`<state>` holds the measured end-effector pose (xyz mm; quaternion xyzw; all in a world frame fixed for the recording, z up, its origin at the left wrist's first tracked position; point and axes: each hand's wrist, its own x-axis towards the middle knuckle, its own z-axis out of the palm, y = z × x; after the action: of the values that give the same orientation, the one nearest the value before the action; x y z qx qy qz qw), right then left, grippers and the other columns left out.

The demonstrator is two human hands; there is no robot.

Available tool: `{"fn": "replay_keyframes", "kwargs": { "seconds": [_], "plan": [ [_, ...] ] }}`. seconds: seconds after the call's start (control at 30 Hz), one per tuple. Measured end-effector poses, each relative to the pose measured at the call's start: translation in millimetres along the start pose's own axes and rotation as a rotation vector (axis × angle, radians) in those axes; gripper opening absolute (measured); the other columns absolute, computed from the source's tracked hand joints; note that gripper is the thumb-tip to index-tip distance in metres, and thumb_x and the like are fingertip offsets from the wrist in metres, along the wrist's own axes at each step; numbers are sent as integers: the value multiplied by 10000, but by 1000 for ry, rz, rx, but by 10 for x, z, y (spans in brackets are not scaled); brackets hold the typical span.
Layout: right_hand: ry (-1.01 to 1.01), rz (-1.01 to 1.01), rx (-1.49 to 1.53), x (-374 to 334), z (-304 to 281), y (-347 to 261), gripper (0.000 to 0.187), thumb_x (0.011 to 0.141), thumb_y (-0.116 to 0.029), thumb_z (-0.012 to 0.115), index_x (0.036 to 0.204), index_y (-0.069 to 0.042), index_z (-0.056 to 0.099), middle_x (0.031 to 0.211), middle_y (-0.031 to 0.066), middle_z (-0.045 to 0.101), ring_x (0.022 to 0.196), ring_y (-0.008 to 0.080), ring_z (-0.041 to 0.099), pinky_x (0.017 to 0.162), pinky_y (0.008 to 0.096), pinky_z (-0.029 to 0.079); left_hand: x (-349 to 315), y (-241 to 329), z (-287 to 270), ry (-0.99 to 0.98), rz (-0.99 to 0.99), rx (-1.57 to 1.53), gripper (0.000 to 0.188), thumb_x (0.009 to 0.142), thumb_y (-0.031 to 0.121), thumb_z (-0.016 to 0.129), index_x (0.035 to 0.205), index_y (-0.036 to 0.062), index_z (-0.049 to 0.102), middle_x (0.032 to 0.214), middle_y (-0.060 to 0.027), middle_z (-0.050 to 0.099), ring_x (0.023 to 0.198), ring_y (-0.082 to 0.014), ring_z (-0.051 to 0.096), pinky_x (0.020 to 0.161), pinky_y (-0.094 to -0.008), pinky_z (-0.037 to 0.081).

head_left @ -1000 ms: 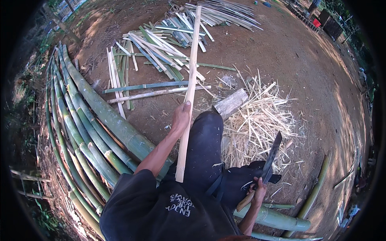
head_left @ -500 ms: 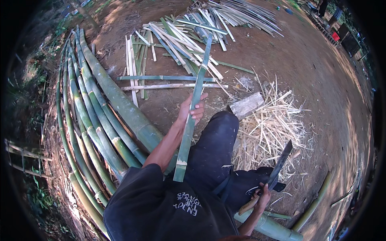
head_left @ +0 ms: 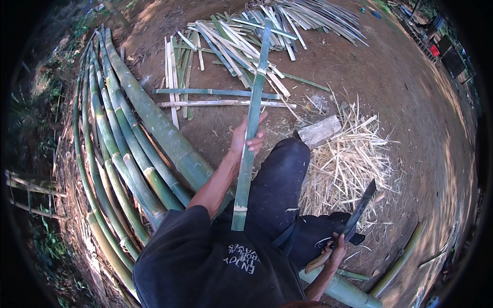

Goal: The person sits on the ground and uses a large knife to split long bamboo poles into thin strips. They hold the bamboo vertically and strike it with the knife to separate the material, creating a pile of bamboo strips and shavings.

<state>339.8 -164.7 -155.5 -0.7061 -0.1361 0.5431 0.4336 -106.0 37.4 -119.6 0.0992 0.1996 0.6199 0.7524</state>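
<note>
My left hand is closed around a long green bamboo strip, held lengthwise with its lower end against my dark shirt and its upper end pointing away from me. Pale node bands cross the strip near both ends. Low on the right, my right hand grips a machete by its wooden handle. The dark blade slants up and away over my bent knee, well apart from the strip. Beside that knee lies a thick green bamboo pole.
Long green bamboo poles lie along my left. Ahead are piles of split bamboo strips, with two more strips crosswise nearer. A wooden block sits by a heap of pale shavings. Another bamboo length rests at lower right.
The bamboo strip in my left hand has swung slightly more upright, its lower end shifting right. My right hand with the machete stays almost still. The whole view has shifted a little.
</note>
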Motion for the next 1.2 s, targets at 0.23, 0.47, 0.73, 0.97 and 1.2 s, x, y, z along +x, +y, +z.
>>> {"fn": "replay_keyframes", "kwargs": {
  "seconds": [0.23,0.47,0.73,0.97,1.2],
  "plan": [
    [11,11,8,-19,34,-20,540,944,-488,528,1085,32,561,556,53,492,384,146,444,344,306,403,-42,28,18,65,51,145,654,1017,497,267,1467,23,225,684,-68,531,402,-48,349,345,-202,323],
    [8,-8,-5,-40,43,-28,545,945,-492,524,1078,35,562,556,51,487,387,147,442,346,306,402,-67,-19,-37,152,112,248,618,1022,462,280,1451,19,269,701,-64,541,380,-49,354,328,-199,330],
    [-3,-3,7,3,2,11,552,950,-496,508,1088,37,562,559,57,491,386,147,442,341,305,404,-61,-38,-103,184,140,267,583,1027,419,300,1440,7,294,692,-60,528,381,-49,359,333,-195,327],
    [2,-2,-10,-3,16,-8,544,950,-494,511,1092,28,564,563,56,495,386,147,446,338,308,406,-112,-117,-7,347,213,492,559,1026,406,352,1401,-8,379,660,-10,501,406,-55,372,354,-218,335],
    [13,-30,-44,-64,89,-36,532,947,-482,525,1087,29,572,559,47,495,385,139,454,339,299,402,-147,-189,243,465,221,670,562,1022,429,373,1382,-1,410,652,26,454,419,-49,370,368,-215,320]
  ]
}}
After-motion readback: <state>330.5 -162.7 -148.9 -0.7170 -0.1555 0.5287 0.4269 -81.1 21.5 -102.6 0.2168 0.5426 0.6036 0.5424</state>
